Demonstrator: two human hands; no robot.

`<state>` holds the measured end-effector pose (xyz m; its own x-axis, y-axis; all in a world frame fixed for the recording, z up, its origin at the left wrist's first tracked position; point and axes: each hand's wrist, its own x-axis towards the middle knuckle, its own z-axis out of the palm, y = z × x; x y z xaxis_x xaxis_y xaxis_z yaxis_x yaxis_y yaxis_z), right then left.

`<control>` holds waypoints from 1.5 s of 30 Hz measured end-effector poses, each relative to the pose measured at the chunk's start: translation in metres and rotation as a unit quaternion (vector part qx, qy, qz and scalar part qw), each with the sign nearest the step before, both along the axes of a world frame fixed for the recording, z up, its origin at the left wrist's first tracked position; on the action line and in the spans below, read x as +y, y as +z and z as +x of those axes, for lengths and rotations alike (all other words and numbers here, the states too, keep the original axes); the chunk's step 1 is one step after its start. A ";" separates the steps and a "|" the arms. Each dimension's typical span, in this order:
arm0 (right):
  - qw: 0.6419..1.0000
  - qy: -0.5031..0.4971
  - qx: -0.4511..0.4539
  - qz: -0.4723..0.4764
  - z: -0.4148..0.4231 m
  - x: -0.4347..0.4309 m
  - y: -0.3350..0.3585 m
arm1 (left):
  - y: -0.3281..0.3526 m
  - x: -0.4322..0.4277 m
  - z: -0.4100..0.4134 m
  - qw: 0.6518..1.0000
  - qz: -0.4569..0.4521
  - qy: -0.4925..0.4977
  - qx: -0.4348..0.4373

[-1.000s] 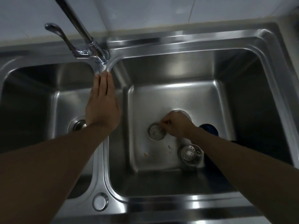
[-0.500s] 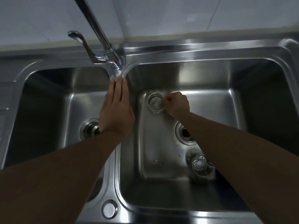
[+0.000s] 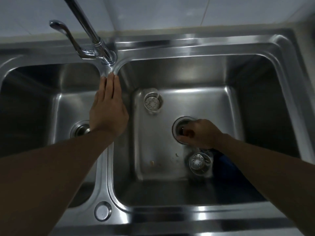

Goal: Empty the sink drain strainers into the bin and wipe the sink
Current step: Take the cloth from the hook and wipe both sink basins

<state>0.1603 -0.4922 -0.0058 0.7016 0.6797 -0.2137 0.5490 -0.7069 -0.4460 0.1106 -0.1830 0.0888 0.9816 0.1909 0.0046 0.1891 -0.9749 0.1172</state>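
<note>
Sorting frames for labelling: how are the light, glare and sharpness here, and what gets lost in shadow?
Head view: dim, bluish light; glare streaks on the sink rim and the right basin's floor; the wide lens bows the rim's edges; the right hand at the drain looks soft; a blue object in the basin's near right corner is nearly lost in shadow.

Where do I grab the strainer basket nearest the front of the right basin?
Likely pinch the rim of the strainer basket at its left edge, from above. It sits mouth-up, bare basin floor on its left; something blue crowds its right.
</note>
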 end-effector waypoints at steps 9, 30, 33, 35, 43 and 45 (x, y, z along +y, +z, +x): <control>0.985 0.132 -0.065 -0.093 -0.045 -0.033 -0.012 | -0.003 -0.001 0.000 1.000 0.003 0.002 -0.013; 0.859 -0.508 0.051 -0.021 0.092 0.073 -0.024 | -0.002 -0.002 0.001 1.000 0.011 0.002 -0.013; 0.859 -0.509 0.058 -0.023 0.095 0.077 -0.028 | 0.000 -0.002 0.000 1.000 0.009 0.002 -0.008; 0.864 -0.498 0.063 -0.029 0.093 0.077 -0.030 | 0.000 -0.002 0.000 1.000 0.008 0.000 -0.006; 0.888 -0.457 -0.019 0.047 0.055 0.034 -0.017 | -0.002 -0.001 0.000 1.000 0.008 0.000 -0.013; 0.930 -0.351 -0.100 0.047 0.029 -0.004 -0.012 | -0.003 0.000 0.000 1.000 0.011 -0.001 -0.015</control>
<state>0.1890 -0.4964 -0.0181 0.9988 0.0479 0.0063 0.0454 -0.8858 -0.4618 0.1108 -0.1832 0.0861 0.9815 0.1877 0.0377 0.1831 -0.9779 0.1013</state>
